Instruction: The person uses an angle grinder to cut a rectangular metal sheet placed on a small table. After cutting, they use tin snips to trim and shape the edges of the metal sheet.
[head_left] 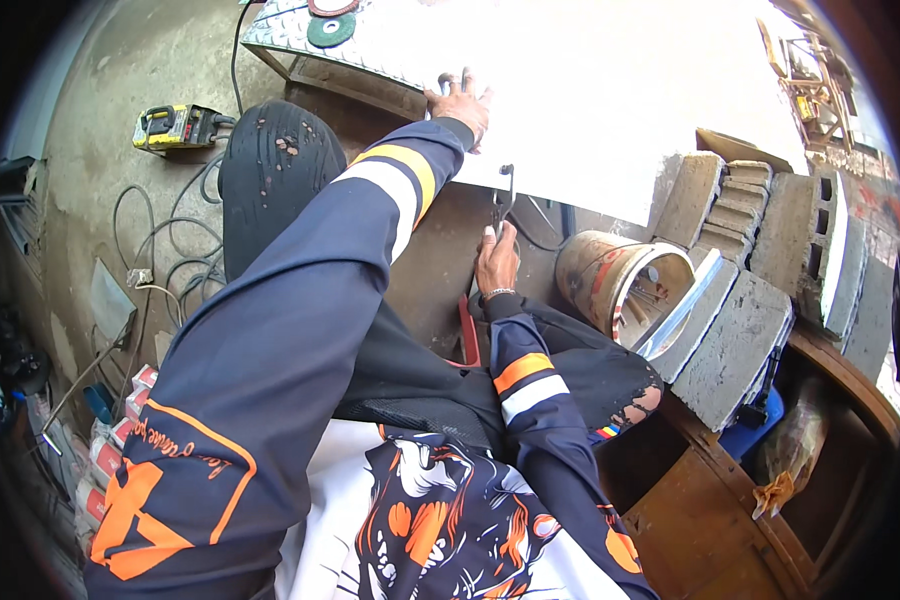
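Note:
My left hand (460, 105) lies on the near edge of a large white sheet (590, 110), palm down with its fingers spread. Lower down and a little to the right, my right hand (497, 262) is closed round a metal clamp-like tool (504, 195). The tool's curved upper end reaches the sheet's front edge; whether it grips the edge I cannot tell. Below my right hand, a red bar-shaped piece (468, 330) shows beside my leg.
A dirty bucket (595, 270) holding loose metal pieces stands right of my right hand, beside stacked concrete blocks (735, 330). Abrasive discs (331, 30) rest on a patterned metal surface at the far left. A yellow-black machine (180, 127) and tangled cables (175, 235) lie on the floor.

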A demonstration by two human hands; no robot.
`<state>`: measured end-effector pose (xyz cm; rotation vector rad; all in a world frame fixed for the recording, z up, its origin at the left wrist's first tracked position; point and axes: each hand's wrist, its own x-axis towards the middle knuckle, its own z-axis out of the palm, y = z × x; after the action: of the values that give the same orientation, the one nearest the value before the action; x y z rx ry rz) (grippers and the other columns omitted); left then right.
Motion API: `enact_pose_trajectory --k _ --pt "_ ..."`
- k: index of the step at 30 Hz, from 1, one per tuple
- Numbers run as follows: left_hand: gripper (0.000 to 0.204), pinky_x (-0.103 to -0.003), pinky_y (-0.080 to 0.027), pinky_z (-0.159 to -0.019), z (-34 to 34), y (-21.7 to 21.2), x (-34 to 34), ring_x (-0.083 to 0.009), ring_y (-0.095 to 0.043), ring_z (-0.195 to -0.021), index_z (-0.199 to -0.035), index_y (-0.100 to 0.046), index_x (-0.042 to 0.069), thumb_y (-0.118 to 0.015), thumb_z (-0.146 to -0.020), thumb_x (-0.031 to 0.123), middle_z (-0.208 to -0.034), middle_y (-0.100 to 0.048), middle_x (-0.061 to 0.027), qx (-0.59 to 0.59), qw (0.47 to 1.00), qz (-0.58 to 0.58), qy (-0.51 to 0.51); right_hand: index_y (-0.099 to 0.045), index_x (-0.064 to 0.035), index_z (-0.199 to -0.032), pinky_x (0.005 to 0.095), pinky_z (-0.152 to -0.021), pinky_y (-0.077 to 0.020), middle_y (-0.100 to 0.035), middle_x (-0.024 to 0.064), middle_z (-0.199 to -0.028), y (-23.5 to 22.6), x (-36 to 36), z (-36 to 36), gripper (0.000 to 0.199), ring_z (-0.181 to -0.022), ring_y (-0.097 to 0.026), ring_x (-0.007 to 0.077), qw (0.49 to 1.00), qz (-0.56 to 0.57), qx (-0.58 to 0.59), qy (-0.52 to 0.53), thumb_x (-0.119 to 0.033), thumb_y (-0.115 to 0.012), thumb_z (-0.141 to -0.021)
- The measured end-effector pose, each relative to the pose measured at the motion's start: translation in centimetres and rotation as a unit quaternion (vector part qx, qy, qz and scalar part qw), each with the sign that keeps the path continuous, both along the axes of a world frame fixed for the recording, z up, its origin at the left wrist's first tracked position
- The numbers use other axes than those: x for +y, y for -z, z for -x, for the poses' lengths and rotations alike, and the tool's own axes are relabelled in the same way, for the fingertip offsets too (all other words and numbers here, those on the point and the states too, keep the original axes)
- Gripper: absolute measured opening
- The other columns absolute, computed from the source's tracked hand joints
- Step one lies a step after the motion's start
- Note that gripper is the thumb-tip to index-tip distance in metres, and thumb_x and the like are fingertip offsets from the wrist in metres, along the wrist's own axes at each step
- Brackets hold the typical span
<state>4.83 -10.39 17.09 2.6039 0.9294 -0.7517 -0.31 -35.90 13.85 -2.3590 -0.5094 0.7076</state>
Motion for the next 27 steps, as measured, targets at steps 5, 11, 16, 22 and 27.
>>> enact_pose_trajectory --k 5,11,16,22,27 --pt "0.111 -0.072 -0.024 -0.107 -0.7 -0.2 -0.4 -0.0470 -0.008 -0.145 -0.155 -0.020 0.028 -0.087 -0.067 0.022 -0.163 0.000 -0.0155 -0.022 0.999 0.033 -0.032 -0.038 -0.0038 -0.114 0.0598 -0.066 -0.0406 -0.062 0.0318 -0.077 -0.7 0.6 0.0 0.024 -0.076 -0.060 0.0520 0.994 0.087 -0.042 -0.042 -0.023 -0.042 -0.100" --pt "0.112 -0.077 -0.024 -0.104 -0.9 -0.1 -0.4 -0.0498 -0.005 -0.144 -0.155 -0.017 0.029 -0.085 -0.068 0.017 -0.163 0.002 -0.0151 -0.015 0.997 0.053 -0.054 -0.037 0.0004 -0.108 0.0606 -0.072 -0.0452 -0.061 0.0358 -0.079 -2.4 1.7 -0.8 0.025 -0.080 -0.060 0.0544 0.988 0.132 -0.031 -0.068 -0.022 -0.044 -0.099" --pt "0.111 -0.078 -0.027 -0.102 -1.5 0.8 -0.3 -0.0515 -0.006 -0.143 -0.155 -0.017 0.030 -0.084 -0.068 0.013 -0.163 0.001 -0.0131 -0.014 0.998 0.044 -0.047 -0.037 0.0029 -0.107 0.0574 -0.079 -0.0484 -0.063 0.0361 -0.088 -5.2 2.9 -1.9 0.026 -0.087 -0.062 0.0530 0.976 0.200 0.011 -0.082 -0.020 -0.046 -0.097" --pt "0.118 -0.077 -0.028 -0.103 -1.4 0.3 -0.2 -0.0520 -0.007 -0.143 -0.155 -0.017 0.031 -0.088 -0.063 0.014 -0.163 -0.001 -0.0110 -0.025 0.998 0.039 -0.046 -0.037 0.0052 -0.107 0.0549 -0.087 -0.0489 -0.062 0.0389 -0.097 -6.3 3.7 -3.8 0.029 -0.096 -0.062 0.0521 0.964 0.242 0.062 -0.094 -0.017 -0.050 -0.094" --pt "0.118 -0.074 -0.029 -0.105 -0.9 -0.1 -0.2 -0.0508 -0.008 -0.143 -0.155 -0.017 0.032 -0.089 -0.063 0.017 -0.163 -0.002 -0.0105 -0.027 0.998 0.034 -0.050 -0.037 0.0042 -0.109 0.0561 -0.084 -0.0479 -0.062 0.0387 -0.094 -4.5 2.6 -2.9 0.031 -0.093 -0.061 0.0537 0.976 0.198 0.020 -0.094 -0.019 -0.051 -0.094"
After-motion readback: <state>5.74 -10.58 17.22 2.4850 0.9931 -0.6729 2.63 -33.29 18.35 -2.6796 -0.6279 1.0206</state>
